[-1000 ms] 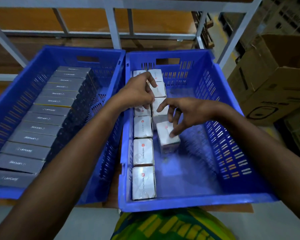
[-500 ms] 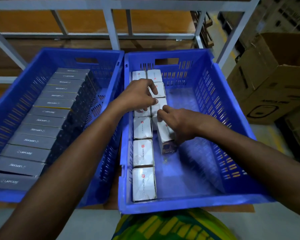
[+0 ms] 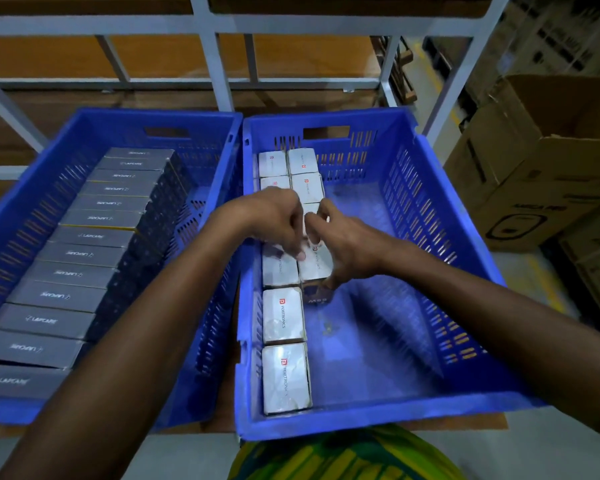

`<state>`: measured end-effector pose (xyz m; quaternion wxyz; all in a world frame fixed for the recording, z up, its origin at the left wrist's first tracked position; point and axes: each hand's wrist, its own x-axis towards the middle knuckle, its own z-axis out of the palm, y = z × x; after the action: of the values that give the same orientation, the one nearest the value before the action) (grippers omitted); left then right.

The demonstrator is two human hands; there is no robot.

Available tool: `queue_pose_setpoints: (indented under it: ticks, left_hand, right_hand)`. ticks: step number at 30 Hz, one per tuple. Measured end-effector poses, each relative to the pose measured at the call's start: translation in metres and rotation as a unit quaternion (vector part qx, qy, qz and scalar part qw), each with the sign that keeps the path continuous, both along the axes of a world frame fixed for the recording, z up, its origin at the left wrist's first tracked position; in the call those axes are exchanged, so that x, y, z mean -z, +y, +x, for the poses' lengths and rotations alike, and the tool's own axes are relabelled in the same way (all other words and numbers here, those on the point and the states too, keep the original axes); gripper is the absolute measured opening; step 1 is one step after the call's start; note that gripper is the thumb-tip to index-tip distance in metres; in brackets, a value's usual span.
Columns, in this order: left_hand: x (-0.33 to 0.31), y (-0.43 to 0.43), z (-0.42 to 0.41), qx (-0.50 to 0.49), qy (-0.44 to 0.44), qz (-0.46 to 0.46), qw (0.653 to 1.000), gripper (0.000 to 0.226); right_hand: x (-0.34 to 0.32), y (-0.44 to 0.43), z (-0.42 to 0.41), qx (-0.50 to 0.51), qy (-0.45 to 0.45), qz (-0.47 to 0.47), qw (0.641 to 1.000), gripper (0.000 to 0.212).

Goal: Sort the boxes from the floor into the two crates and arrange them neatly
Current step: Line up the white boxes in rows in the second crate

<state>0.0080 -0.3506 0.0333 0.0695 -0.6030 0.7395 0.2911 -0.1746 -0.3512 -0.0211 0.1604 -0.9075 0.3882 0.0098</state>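
Observation:
The right blue crate [image 3: 471, 258] holds white boxes standing in two columns along its left side. My right hand [image 3: 343, 244] grips one white box [image 3: 317, 268] in the second column, thumb on its near end and fingers over its far end. The box stands against the first column. My left hand [image 3: 274, 220] has its fingers curled down, with the tips on that box's left edge where it meets the neighbouring white box [image 3: 279, 268]. The left blue crate [image 3: 25, 188] holds a long row of grey boxes [image 3: 84, 254].
Bare crate floor [image 3: 378, 341] lies right of the white columns. A grey metal rack [image 3: 219, 64] with wooden shelves stands behind the crates. Open cardboard cartons [image 3: 541, 168] sit to the right. A green and yellow garment [image 3: 343, 455] shows at the bottom edge.
My right hand has pushed the white box left and upright against the first column. My left hand has slid nearer and now meets the right hand over that box.

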Motion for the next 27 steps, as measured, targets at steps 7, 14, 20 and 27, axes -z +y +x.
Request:
queue_pose_setpoints:
  ticks: [7,14,20,27]
  left_hand:
    - [0.025,0.01,-0.028,0.021,-0.147,-0.053,0.988,0.056]
    - [0.033,-0.001,-0.028,0.007,-0.149,-0.039,0.988,0.122]
    - [0.035,-0.007,-0.025,0.005,-0.11,0.022,0.994,0.123]
    - [0.038,-0.008,-0.025,0.014,-0.123,0.009,0.992,0.124]
  right_hand:
    - [0.025,0.0,-0.003,0.11,-0.074,0.086,0.987,0.088]
    - [-0.012,-0.025,-0.026,0.19,-0.242,0.468,0.829,0.058]
    - [0.021,-0.041,0.007,0.401,-0.358,0.264,0.801,0.073]
    - [0.063,-0.033,0.043,0.37,-0.481,0.457,0.651,0.065]
